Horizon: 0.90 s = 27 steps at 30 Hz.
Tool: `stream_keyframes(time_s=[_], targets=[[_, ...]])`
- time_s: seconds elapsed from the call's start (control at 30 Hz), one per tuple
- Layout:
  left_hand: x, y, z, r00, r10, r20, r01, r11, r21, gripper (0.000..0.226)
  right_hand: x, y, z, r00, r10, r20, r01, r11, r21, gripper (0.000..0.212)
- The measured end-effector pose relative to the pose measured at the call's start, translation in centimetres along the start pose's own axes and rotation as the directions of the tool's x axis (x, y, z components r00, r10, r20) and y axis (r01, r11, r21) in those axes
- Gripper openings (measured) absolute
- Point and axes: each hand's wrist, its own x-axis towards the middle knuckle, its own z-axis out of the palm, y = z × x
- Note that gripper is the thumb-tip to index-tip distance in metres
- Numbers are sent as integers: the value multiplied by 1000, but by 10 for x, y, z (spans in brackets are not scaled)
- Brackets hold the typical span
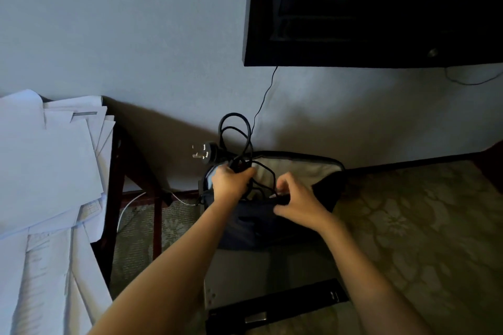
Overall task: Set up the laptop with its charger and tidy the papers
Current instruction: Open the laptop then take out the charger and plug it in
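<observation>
My left hand point(231, 182) grips a bundle of black charger cable point(236, 130), its loops standing up above the fist and its three-pin plug point(202, 153) sticking out to the left. My right hand point(296, 200) holds the front edge of an open dark laptop bag point(326, 171) with a pale lining, which stands on the floor against the wall. Thin cable runs from the bundle down into the bag. A messy spread of white papers point(46, 160) covers the table at the left. A grey laptop point(272, 275) lies on the floor in front of the bag.
A dark wooden table point(119, 160) carries the papers at the left. A black wall-mounted screen point(381, 8) hangs top right, with a thin wire point(265, 98) trailing down the wall. A white cord point(130, 204) lies under the table. Patterned carpet point(422, 220) spreads to the right.
</observation>
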Motion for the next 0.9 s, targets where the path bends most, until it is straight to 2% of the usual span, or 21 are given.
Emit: stream_keyframes(time_s=[0.13,0.2,0.3,0.4,0.53,0.6,0.73,0.8,0.9], targets=[[3,11,-12,1000,8,-28,-9,999,-48,35,0,12,16,994,-109,23,110,921,-373,37],[5,14,-18,999,3,-38,-6,996,-86,34,5,11,20,993,-106,-44,76,894,-442,27],[6,19,-27,1000,-3,-29,-1,992,-127,28,11,8,19,991,-124,-41,86,857,-508,17],[6,25,-32,999,37,-15,-38,991,-125,37,14,4,12,994,-111,-18,86,852,-516,22],[2,25,-34,995,94,16,-91,986,-137,29,18,2,5,996,-62,71,85,908,-410,35],[-1,22,-33,995,90,33,-85,986,-143,30,19,4,7,988,-14,155,72,925,-374,34],[-5,12,-30,996,76,38,-71,989,-126,48,21,5,18,966,66,250,24,940,-340,28],[-4,8,-30,997,77,31,-73,990,-121,43,24,2,22,958,80,277,24,935,-353,30],[-6,7,-30,997,74,19,-70,983,-168,24,32,0,23,945,104,310,32,914,-404,36]])
